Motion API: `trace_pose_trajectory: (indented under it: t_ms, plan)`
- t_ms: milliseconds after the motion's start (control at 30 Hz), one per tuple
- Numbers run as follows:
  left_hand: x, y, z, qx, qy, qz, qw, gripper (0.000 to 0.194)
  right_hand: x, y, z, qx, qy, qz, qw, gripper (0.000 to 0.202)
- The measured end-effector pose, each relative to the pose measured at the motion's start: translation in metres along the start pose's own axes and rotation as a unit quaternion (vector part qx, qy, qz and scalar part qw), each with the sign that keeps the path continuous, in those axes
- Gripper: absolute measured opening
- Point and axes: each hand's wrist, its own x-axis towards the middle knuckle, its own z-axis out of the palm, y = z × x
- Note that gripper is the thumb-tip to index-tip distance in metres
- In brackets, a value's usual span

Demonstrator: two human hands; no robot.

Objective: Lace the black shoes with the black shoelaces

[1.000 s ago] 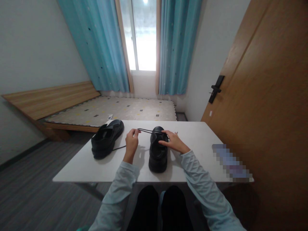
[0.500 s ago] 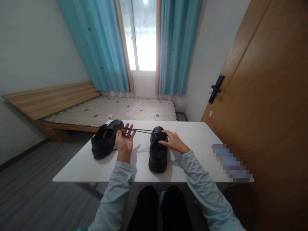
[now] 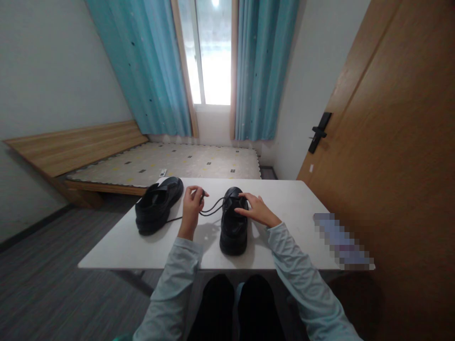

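Observation:
A black shoe (image 3: 232,232) stands on the white table (image 3: 280,251) in front of me, its toe pointing away. My right hand (image 3: 259,210) grips its upper from the right, with the fingers over the lacing area and the thumb near the opening. Left of this shoe, my left hand (image 3: 194,203) is raised and closed on a black shoelace. The slack shoelace (image 3: 211,210) sags in loops from that hand to the shoe. A second black shoe (image 3: 152,213) rests further left, beside my left hand, and a stretch of lace lies on the table near it.
Along the table's right edge lies a flat item (image 3: 341,239) that is blurred out. Behind the table is a bed (image 3: 199,158) with a patterned mattress. A wooden door (image 3: 398,142) stands at the right, and blue curtains (image 3: 263,71) frame the window.
My left hand has turned and closed its spread fingers, moving slightly right. The lace, drawn straight before, now hangs slack. My right hand has stayed on the shoe.

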Motion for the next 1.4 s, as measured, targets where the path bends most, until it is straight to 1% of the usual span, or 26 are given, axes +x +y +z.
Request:
trace_pose_trajectory:
  t_ms: [33, 100, 133, 200, 267, 333, 367, 500, 567, 667, 733, 867, 933, 1033, 1167, 1300, 1333, 1400]
  plan:
    - [-0.002, -0.002, 0.003, 0.069, -0.033, 0.021, 0.997, 0.025, 0.0, -0.001, 0.0, -0.001, 0.0, 0.002, 1.0, 0.057]
    - [-0.005, -0.007, 0.007, 0.189, -0.108, 0.055, 0.974, 0.032, 0.0, -0.003, 0.0, -0.003, -0.001, 0.005, 1.0, 0.057]
    - [-0.006, -0.01, 0.007, 0.231, -0.142, 0.062, 0.96, 0.035, 0.001, -0.004, 0.0, -0.003, -0.001, 0.005, 1.0, 0.057]
    - [-0.008, -0.017, 0.006, 0.279, -0.19, 0.053, 0.94, 0.036, 0.001, -0.005, 0.0, -0.002, -0.001, 0.005, 1.0, 0.057]
    - [-0.008, -0.022, 0.005, 0.297, -0.208, 0.03, 0.932, 0.034, 0.0, -0.005, -0.001, 0.0, -0.002, 0.007, 1.0, 0.057]
    - [-0.007, -0.026, 0.003, 0.306, -0.203, 0.022, 0.93, 0.031, 0.0, -0.006, -0.001, -0.001, -0.005, 0.008, 1.0, 0.057]
    - [-0.007, -0.027, 0.003, 0.312, -0.196, 0.028, 0.929, 0.03, 0.0, -0.006, -0.001, -0.001, -0.005, 0.007, 1.0, 0.057]
    - [-0.006, -0.028, 0.003, 0.352, -0.164, 0.09, 0.917, 0.012, 0.0, -0.006, -0.001, -0.003, -0.004, 0.007, 1.0, 0.057]
    - [-0.005, -0.028, 0.004, 0.379, -0.145, 0.108, 0.907, 0.013, 0.0, -0.005, 0.0, -0.003, -0.002, 0.004, 1.0, 0.056]
    - [-0.005, -0.024, 0.003, 0.407, -0.108, 0.106, 0.901, 0.019, 0.0, -0.004, 0.0, -0.003, -0.001, 0.002, 1.0, 0.056]
    - [-0.004, -0.02, 0.001, 0.414, -0.064, 0.093, 0.903, 0.023, 0.0, -0.004, 0.0, 0.0, -0.003, 0.007, 1.0, 0.056]
    - [-0.001, -0.013, -0.002, 0.402, 0.063, 0.065, 0.911, 0.022, 0.0, -0.003, 0.0, 0.01, -0.01, 0.016, 1.0, 0.056]
    - [0.0, -0.011, -0.004, 0.386, 0.122, 0.069, 0.912, 0.021, 0.0, -0.002, 0.001, 0.011, -0.009, 0.014, 1.0, 0.056]
    - [0.0, -0.009, -0.005, 0.352, 0.183, 0.092, 0.913, 0.019, 0.0, 0.0, 0.001, 0.01, -0.008, 0.011, 1.0, 0.056]
    - [0.001, -0.01, -0.006, 0.289, 0.235, 0.104, 0.922, 0.017, 0.0, 0.002, 0.002, 0.014, -0.005, 0.012, 1.0, 0.056]
    - [0.003, -0.007, -0.007, 0.176, 0.283, 0.105, 0.937, 0.017, 0.0, 0.004, 0.003, 0.018, -0.001, 0.004, 1.0, 0.056]
    - [0.003, -0.006, -0.007, 0.148, 0.289, 0.11, 0.939, 0.017, 0.0, 0.004, 0.003, 0.018, -0.001, 0.004, 1.0, 0.056]
    - [0.003, -0.002, -0.006, 0.106, 0.301, 0.141, 0.937, 0.015, 0.0, 0.005, 0.003, 0.016, -0.003, 0.005, 1.0, 0.057]
